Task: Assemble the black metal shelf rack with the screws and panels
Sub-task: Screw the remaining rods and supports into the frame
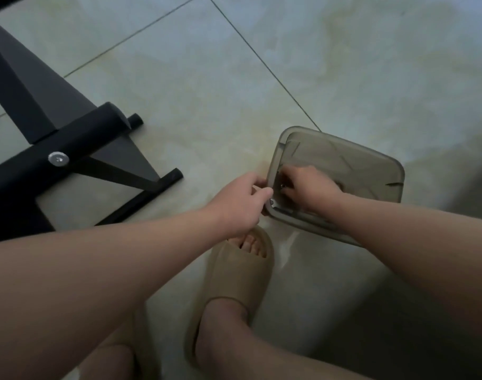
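A translucent grey plastic container (344, 163) lies on the tiled floor at centre right. My right hand (308, 187) is inside it, fingers curled down over small metal hardware (283, 185) at its near left corner. My left hand (242, 200) grips the container's left rim, thumb on the edge. The black metal shelf rack (78, 135) lies on the floor at left, with a silver bolt head (58, 158) showing on one black bar and dark panels joined to it.
My foot in a beige slide sandal (234, 278) stands just below the container, a second sandal at the bottom left. Pale floor tiles with dark grout lines stretch to the top and right.
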